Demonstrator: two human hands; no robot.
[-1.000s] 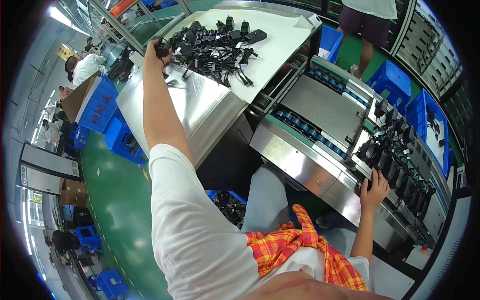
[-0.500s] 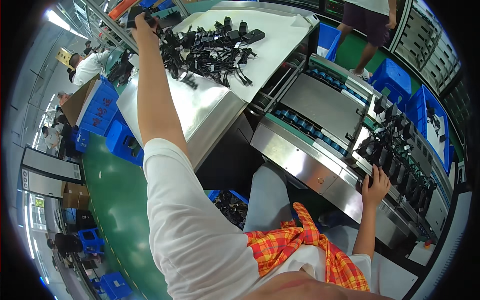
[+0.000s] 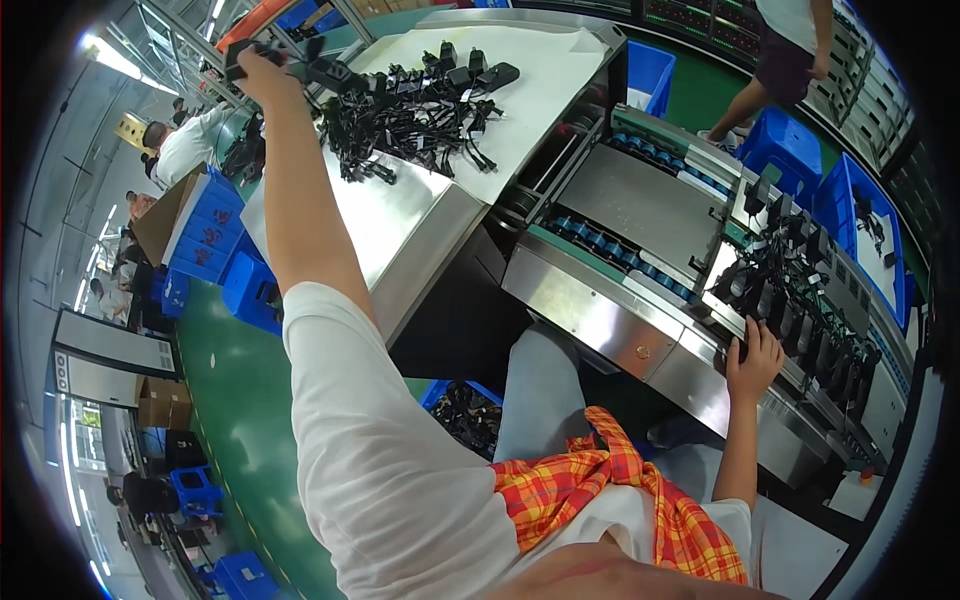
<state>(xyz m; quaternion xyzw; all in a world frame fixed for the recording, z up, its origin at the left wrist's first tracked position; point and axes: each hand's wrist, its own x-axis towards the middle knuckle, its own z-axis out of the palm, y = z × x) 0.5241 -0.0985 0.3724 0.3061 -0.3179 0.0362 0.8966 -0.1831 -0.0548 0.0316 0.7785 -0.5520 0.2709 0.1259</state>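
My left arm stretches to the far left, where my left hand (image 3: 264, 76) is closed around a black power adapter (image 3: 237, 60); some of the adapter is hidden by the fingers. To its right, a tangled heap of black adapters and cables (image 3: 410, 110) lies on the white-covered table (image 3: 550, 65). At the right, my right hand (image 3: 756, 362) rests on the metal edge of the conveyor (image 3: 640, 195), with thumb and fingers apart. A dark spot shows between them, too small to name. Just beyond the fingertips, several black adapters with cables (image 3: 790, 275) stand in a row.
Under the table, a blue bin (image 3: 462, 415) with dark cables stands by my leg. Blue crates (image 3: 650, 75) and a blue stool (image 3: 780, 142) stand beyond the conveyor. A person (image 3: 785, 60) walks at the far right. Metal posts and an orange bar (image 3: 255, 20) rise near my left hand.
My left hand has moved a little to the left and down with the black power adapter. The right hand stays at the conveyor edge. The person beyond has stepped along.
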